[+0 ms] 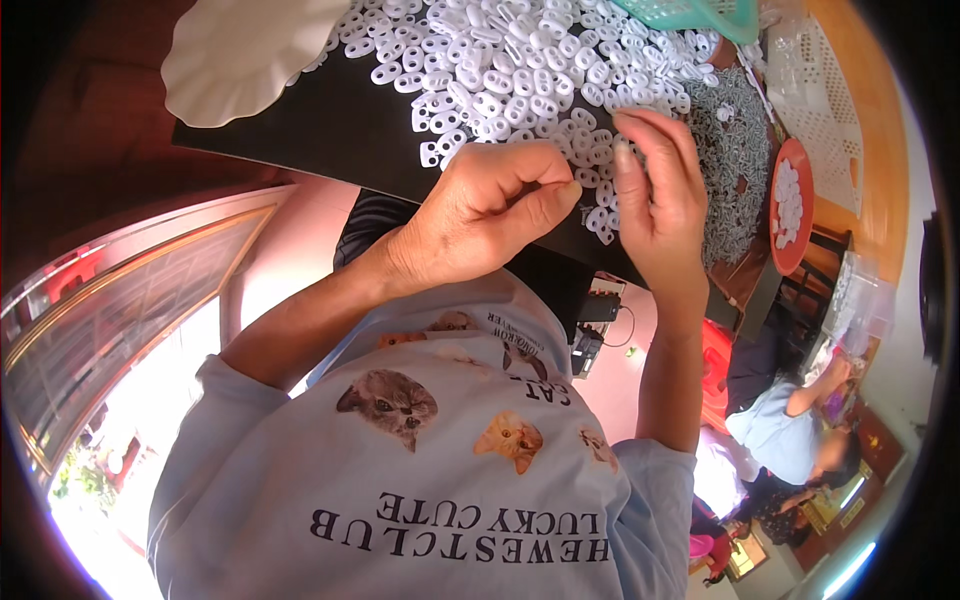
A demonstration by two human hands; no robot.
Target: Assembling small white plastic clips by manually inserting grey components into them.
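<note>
My left hand [495, 208] is held over the near edge of the black tabletop [290, 130], its thumb and forefinger pressed together. Whatever lies in that pinch is hidden or too small to name. To its right, my right hand [664, 190] is raised with thumb and fingers apart and bent, and I see nothing between them. Just beyond both hands spreads a heap of small white oval plastic pieces with two holes [520, 75], a few of them loose near my fingertips. A pile of small grey metal parts, perhaps springs [735, 165], lies beside my right hand.
A white scalloped tray [245, 60] stands at the far left and a teal basket [735, 22] at the back. An orange-red dish [795, 255] with white pieces sits at the right, near a perforated white panel [835, 120]. Another person [785, 430] is at the lower right.
</note>
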